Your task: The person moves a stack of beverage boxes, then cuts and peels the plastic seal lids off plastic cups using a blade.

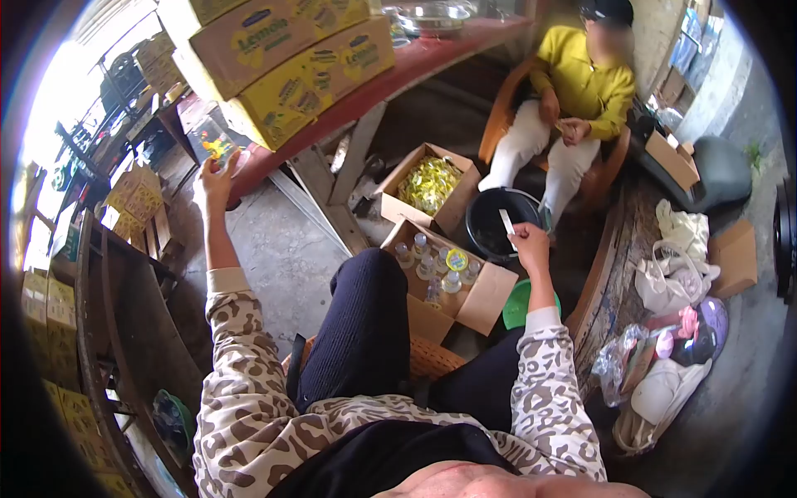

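Note:
My left hand is raised at the red table's edge, its fingers curled against a clear item with yellow and red print. Whether this is a bottle or a plastic wrapper I cannot make out. In my right hand a narrow white strip is pinched, pointing up above a black bucket. Between my knees and the bucket, an open cardboard box holds several clear capped bottles, one with a yellow top. A green basin sits below my right wrist.
Printed yellow lemon cartons are stacked on the red table. A box of yellow wrappers stands beyond the bottles. Another person sits opposite in an orange chair. Bags and a helmet lie at right; a dark bench stands at left.

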`<state>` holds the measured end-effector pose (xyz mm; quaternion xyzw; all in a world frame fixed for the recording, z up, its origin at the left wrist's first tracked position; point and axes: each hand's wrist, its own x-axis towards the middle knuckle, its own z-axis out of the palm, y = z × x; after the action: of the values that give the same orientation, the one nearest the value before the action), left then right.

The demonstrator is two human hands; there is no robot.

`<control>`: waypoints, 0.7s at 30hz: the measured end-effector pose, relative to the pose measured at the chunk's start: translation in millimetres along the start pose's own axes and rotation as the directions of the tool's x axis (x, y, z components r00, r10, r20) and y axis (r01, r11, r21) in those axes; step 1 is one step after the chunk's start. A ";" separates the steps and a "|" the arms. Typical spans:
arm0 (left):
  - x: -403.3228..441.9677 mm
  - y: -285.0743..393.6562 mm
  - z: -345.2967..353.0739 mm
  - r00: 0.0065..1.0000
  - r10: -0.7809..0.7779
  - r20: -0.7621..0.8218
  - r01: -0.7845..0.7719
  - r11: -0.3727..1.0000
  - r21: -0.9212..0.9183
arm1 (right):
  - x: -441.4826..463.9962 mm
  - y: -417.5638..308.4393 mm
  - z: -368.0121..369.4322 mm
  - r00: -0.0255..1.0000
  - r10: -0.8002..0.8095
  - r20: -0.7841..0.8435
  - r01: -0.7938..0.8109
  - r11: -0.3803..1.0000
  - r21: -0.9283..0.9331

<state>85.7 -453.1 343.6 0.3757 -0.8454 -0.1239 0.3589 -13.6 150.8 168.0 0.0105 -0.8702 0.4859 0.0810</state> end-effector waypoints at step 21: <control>3.2 -17.9 18.2 0.983 0.133 -0.123 -0.141 0.989 -0.053 | 6.7 4.4 -9.2 0.999 0.029 -0.022 -0.028 0.999 0.046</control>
<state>81.3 -468.8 323.7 0.3122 -0.8420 -0.1020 0.4279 -19.5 161.4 170.0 -0.0056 -0.8580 0.5068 0.0838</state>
